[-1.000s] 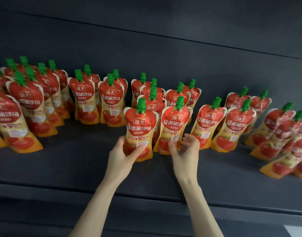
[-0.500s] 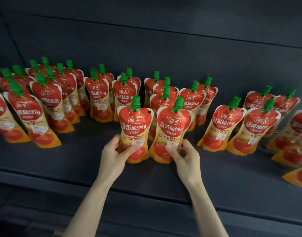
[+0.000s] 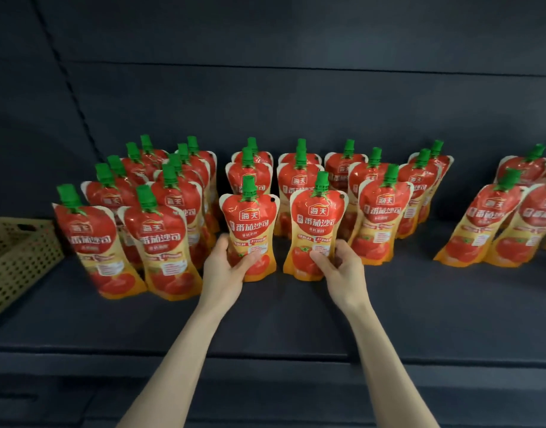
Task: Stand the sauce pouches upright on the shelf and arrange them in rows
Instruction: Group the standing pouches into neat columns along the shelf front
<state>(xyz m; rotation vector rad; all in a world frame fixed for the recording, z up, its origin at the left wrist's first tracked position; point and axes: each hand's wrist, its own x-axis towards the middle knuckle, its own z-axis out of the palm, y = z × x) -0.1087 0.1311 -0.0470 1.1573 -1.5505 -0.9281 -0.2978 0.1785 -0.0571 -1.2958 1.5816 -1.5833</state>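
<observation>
Many red and yellow tomato sauce pouches with green caps stand on a dark shelf (image 3: 296, 313). My left hand (image 3: 227, 267) grips the lower part of one front pouch (image 3: 249, 223). Right beside it stands a second front pouch (image 3: 316, 223), and my right hand (image 3: 341, 267) grips its lower part. Both held pouches are upright with their bases on the shelf, in front of rows of other pouches (image 3: 299, 180). A dense group (image 3: 160, 230) stands to the left, and leaning pouches (image 3: 482, 223) are further right.
A tan perforated basket (image 3: 15, 261) sits at the shelf's left end. The dark back wall (image 3: 296, 103) rises behind the rows. Bare shelf lies in front of the pouches, down to the front edge (image 3: 265, 353).
Both hands slid their two front pouches leftward along the shelf toward the left group and set them straighter. The view turned left, bringing the basket into sight.
</observation>
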